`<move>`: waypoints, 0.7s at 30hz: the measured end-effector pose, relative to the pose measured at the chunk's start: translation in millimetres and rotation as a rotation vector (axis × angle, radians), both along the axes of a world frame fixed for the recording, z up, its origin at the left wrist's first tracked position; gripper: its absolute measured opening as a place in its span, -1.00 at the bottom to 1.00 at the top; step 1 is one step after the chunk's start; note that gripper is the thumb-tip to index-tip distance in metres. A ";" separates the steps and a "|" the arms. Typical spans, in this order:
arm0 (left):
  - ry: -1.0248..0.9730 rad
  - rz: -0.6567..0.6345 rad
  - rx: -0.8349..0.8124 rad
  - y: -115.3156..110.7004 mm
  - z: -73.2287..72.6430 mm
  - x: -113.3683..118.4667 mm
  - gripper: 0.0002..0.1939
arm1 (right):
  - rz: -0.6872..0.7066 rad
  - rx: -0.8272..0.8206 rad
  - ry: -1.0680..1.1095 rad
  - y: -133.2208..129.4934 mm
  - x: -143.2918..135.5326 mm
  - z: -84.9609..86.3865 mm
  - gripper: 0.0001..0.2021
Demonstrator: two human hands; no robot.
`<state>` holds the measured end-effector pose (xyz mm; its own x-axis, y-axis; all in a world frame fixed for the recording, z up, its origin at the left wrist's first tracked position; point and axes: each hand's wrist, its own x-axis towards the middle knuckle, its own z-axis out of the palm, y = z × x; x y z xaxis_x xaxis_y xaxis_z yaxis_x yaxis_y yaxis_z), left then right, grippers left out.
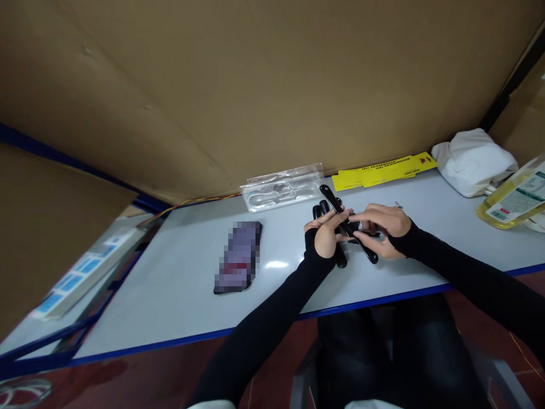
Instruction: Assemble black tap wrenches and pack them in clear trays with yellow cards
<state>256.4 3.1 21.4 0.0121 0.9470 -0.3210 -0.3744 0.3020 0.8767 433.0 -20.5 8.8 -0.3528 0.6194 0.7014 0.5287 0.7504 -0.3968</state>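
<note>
At the bottom of the frame are the person's dark-clothed legs (398,352). Right of the centre, above the table (170,307), the left hand (326,236) is closed around a long black tool (346,228), which lies slanting. The right hand (383,227) has bent fingers at the tool's middle; whether they grip it, I cannot tell. Other black handles (341,258) are just beneath. A pixelated phone (238,255) lies left of centre. Farther are clear packaging (283,190), yellow cards (385,172) and, at the right edge, a bottle (513,196).
</note>
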 end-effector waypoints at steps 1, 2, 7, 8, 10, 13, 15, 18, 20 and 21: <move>0.001 0.005 0.006 0.0 0.2 0.1 -0.63 | -0.012 0.010 -0.011 0.3 0.2 -0.6 -0.79; 0.003 0.002 0.008 -0.3 0.4 0.5 -0.62 | -0.022 0.026 -0.027 0.3 0.3 -0.7 -0.78; 0.046 -0.052 -0.017 -5.2 2.5 4.8 -0.67 | -0.063 0.037 -0.028 -2.1 -0.4 3.9 -0.87; 0.047 -0.047 -0.019 -5.9 2.8 5.2 -0.68 | -0.063 0.016 -0.004 -2.5 -0.3 4.9 -0.85; 0.027 -0.025 -0.014 -6.0 3.1 4.9 -0.70 | -0.060 -0.024 0.037 -2.6 0.6 6.0 -0.90; -0.006 0.002 0.002 -3.6 3.0 2.3 -0.68 | -0.043 -0.032 0.030 -1.8 2.1 4.9 -0.91; -0.011 -0.001 0.007 -1.9 2.8 0.7 -0.68 | 0.024 -0.033 0.004 -1.8 1.9 3.0 -0.93; -0.015 -0.006 -0.012 -1.0 2.5 0.1 -0.70 | 0.123 -0.033 -0.011 -2.2 0.3 0.3 -0.89; -0.013 -0.003 -0.017 -1.2 2.1 0.5 -0.69 | 0.077 -0.031 -0.001 -2.0 -0.1 -0.4 -0.91; -0.012 0.000 -0.018 -1.5 1.9 0.7 -0.69 | 0.029 -0.032 0.006 -1.8 0.2 -0.4 -0.85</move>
<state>257.1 1.7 23.3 0.0154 0.9412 -0.3375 -0.3847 0.3171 0.8669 433.2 -22.3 8.4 -0.3667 0.6312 0.6835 0.5041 0.7523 -0.4242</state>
